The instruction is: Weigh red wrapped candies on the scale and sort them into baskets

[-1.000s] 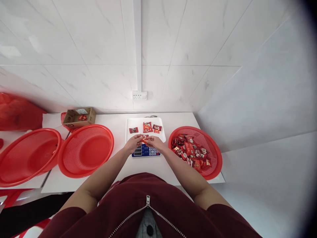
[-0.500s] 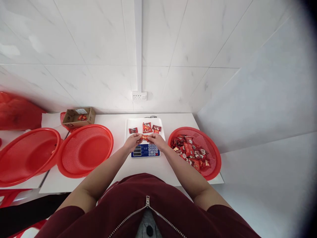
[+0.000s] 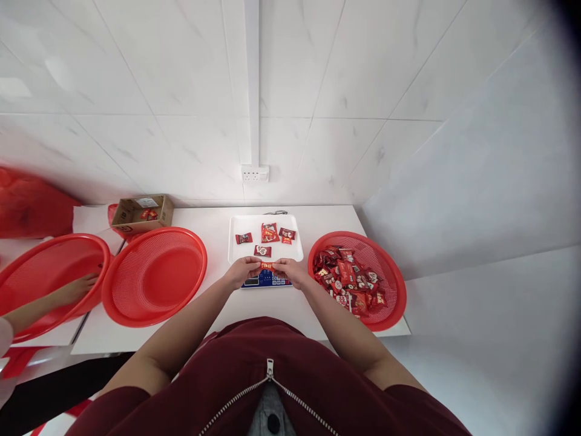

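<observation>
A small red wrapped packet with yellow print (image 3: pixel 267 265) is stretched between my two hands. My left hand (image 3: pixel 246 270) pinches its left end and my right hand (image 3: pixel 288 270) its right end. They are over the near edge of a scale's white tray (image 3: pixel 234 251), partly covering the blue keypad panel (image 3: pixel 265 280). On the tray lie a dark red packet (image 3: pixel 244 238) at left, a larger red packet (image 3: pixel 269 232) in the middle, overlapping small packets (image 3: pixel 287 234) at right, and a dark red and white packet (image 3: pixel 262 251) just beyond my fingers.
At right, a red mesh basket (image 3: pixel 394 284) holds many red packets. Left of me stand a red basket (image 3: pixel 154 275) and another red basket (image 3: pixel 49 248), with a co-worker's hand (image 3: pixel 79 287) inside. Behind them are a cardboard box (image 3: pixel 136 226) and a red bag (image 3: pixel 34 206).
My hands have moved slightly toward me with a packet between them. A dark red and white packet now shows on the tray where they were. A co-worker's arm has entered the far-left basket.
</observation>
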A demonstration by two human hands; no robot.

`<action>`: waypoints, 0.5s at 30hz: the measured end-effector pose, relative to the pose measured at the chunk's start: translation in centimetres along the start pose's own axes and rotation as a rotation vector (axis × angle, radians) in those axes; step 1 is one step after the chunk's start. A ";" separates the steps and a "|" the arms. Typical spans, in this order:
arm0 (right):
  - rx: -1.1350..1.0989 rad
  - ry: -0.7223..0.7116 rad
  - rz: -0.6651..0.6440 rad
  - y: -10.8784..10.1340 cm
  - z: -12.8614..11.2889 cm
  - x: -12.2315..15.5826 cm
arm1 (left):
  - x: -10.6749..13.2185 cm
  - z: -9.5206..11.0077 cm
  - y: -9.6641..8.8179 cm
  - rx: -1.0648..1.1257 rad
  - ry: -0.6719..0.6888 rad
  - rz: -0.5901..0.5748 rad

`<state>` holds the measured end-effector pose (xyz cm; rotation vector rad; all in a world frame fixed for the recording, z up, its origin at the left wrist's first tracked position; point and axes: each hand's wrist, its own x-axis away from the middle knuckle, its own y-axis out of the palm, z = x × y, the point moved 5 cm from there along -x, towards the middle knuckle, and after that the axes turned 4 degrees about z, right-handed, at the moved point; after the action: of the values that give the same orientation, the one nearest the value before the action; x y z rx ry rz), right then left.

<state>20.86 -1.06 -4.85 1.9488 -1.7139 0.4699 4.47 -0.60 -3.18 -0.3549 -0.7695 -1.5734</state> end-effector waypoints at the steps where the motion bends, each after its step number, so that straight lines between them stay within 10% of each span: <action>1: 0.006 0.014 0.000 -0.1 0.4 0.1 | 0.1 -0.4 -0.2 -0.016 -0.024 -0.006; 15: 0.360 -0.159 0.118 -1.7 -0.6 -1.5 | -0.3 -0.6 -0.2 -0.028 -0.054 0.004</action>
<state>22.33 0.62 -5.41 2.1893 -1.9626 0.7259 4.49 -0.82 -3.86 -0.4209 -0.7880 -1.5773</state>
